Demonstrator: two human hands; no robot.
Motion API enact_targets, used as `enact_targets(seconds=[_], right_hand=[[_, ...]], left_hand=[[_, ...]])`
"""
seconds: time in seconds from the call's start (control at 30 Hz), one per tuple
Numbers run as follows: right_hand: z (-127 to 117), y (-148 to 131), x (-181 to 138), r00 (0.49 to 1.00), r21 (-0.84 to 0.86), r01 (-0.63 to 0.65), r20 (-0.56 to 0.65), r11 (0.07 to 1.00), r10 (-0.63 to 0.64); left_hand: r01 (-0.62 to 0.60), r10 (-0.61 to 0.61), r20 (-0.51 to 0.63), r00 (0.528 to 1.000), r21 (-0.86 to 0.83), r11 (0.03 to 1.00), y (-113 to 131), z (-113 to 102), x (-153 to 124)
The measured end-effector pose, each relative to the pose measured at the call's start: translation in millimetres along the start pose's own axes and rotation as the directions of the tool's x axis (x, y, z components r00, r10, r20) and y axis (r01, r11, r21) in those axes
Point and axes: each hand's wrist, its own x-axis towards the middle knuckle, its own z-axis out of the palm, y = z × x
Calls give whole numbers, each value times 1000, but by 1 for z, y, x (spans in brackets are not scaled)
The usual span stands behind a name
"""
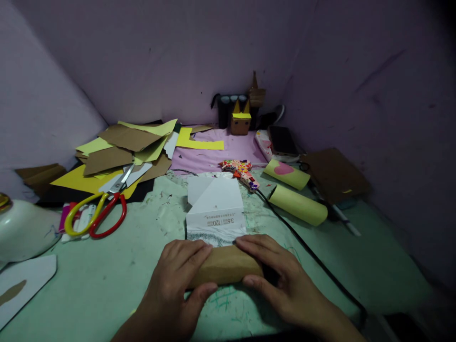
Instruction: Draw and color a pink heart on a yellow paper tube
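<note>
Both hands grip a brown cardboard tube point(224, 266) lying sideways on the green mat point(107, 280). My left hand point(176, 280) wraps its left end, thumb under and fingers over. My right hand point(281, 280) covers the right end the same way. The tube rests against the near edge of a white printed paper sheet point(215, 209), which lies just beyond it with a folded corner.
Yellow-and-red scissors point(99, 211) lie at left by a heap of brown and yellow card point(121, 147). Two yellow-covered tubes point(297, 204) and a patterned glue gun point(242, 172) with a black cord point(309, 254) sit at right. Walls close in behind.
</note>
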Motion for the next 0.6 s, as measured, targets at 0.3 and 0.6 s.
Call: enact_targets(seconds=[0.3, 0.6], right_hand=[[1, 1, -1, 1000, 12, -12, 6, 1000, 12], [-1, -1, -1, 1000, 3, -4, 7, 1000, 4]], left_hand=[[22, -22, 20, 1000, -19, 1000, -2, 3, -5], [19, -19, 10, 1000, -25, 1000, 0, 2, -3]])
